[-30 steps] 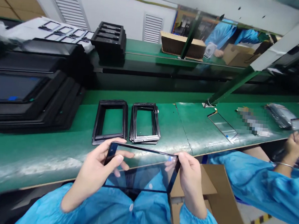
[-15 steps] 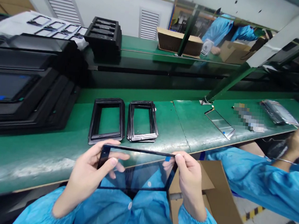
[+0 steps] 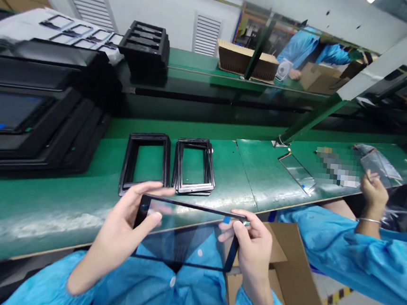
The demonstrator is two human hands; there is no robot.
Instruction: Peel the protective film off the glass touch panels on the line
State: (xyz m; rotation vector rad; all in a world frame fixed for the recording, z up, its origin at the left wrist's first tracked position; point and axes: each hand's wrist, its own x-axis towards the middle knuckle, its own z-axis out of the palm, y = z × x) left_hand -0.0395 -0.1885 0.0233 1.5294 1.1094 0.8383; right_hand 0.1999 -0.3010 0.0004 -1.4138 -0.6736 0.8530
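A see-through touchscreen panel [image 3: 185, 236] with a black border is held before my chest, over the bench's front edge. My left hand [image 3: 120, 233] grips its left end, thumb on the near face and fingers behind. At the upper right corner, my right hand [image 3: 254, 252] pinches the panel beside a small blue tab [image 3: 226, 219]. A small greenish bit shows by the right fingertips, too small to name. Beyond the panel, two stacks of black frames lie on the green bench: a left stack [image 3: 128, 162] and a right stack [image 3: 211, 172].
Black trays [image 3: 80, 132] are piled at left, one bearing a dark screen. A smaller black tray stack [image 3: 144, 47] stands on the shelf. Another clear panel [image 3: 296, 170] lies at right. Beside me are an open carton [image 3: 296, 270] and a co-worker's hand [image 3: 374, 191] on a bagged item.
The panel's right end has dipped slightly, and my right fingers have shifted at its corner. The co-worker's hand has moved left to the bagged item on the bench.
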